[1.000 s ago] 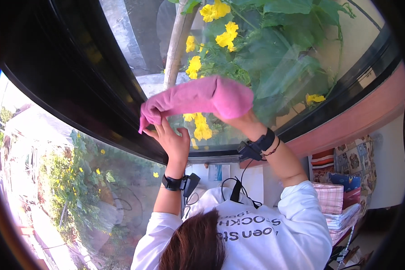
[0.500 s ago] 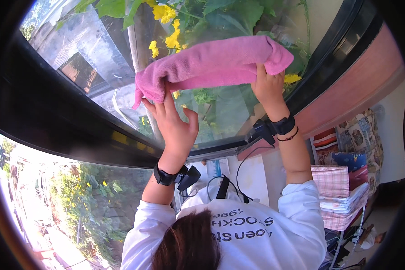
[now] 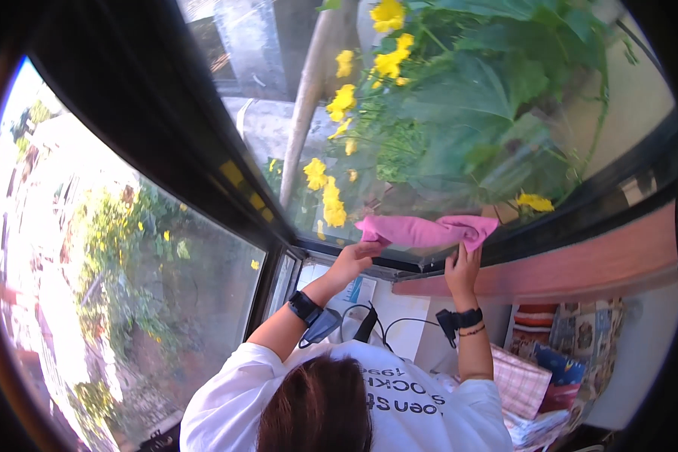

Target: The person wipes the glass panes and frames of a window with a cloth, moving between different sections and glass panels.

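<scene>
A pink cloth lies stretched sideways against the window glass, just above the pane's lower black frame. My left hand grips the cloth's left end, fingers bunched on it. The cloth's right end is pressed to the glass by my right hand. Each wrist carries a dark band with a small device. My head and white shirt fill the bottom of the view.
A thick black frame post separates this pane from a second pane on the left. Yellow flowers, big green leaves and a pale pole stand outside. Cables lie on a white ledge below; folded patterned fabrics are stacked at lower right.
Both hands have drawn the pink cloth down the glass, from the upper part of the pane to its lower edge. The view has tilted with the movement.
</scene>
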A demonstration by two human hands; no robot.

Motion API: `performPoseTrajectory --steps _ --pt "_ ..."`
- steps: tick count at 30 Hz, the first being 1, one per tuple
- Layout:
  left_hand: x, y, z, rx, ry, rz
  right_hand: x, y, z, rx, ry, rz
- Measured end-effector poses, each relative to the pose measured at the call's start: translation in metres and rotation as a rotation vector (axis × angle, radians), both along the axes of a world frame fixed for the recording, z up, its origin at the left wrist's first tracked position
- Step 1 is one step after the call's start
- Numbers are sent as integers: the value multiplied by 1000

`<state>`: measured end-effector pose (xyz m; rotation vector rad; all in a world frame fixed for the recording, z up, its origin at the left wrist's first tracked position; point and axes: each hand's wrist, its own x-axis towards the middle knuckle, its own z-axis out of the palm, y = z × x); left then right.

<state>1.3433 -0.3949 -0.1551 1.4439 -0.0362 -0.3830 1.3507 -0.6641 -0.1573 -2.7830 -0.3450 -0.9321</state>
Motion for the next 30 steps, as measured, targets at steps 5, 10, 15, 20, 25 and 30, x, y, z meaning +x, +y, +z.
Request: performPoseTrajectory --steps 5,10,15,20,25,30 --pt "-19 37 -9 -487 327 3 -28 42 1 544 172 151" --pt "-34 76 -11 -579 341 260 -4 87 -16 1059 719 229" --pt "-44 118 -10 -663 255 521 30 139 22 1389 1240 210" --pt "-41 127 7 -463 -179 763 35 207 66 1382 860 485" --pt "-14 120 73 40 -708 777 14 249 100 918 324 797" --pt "21 119 121 418 -940 786 37 259 134 624 -225 774"
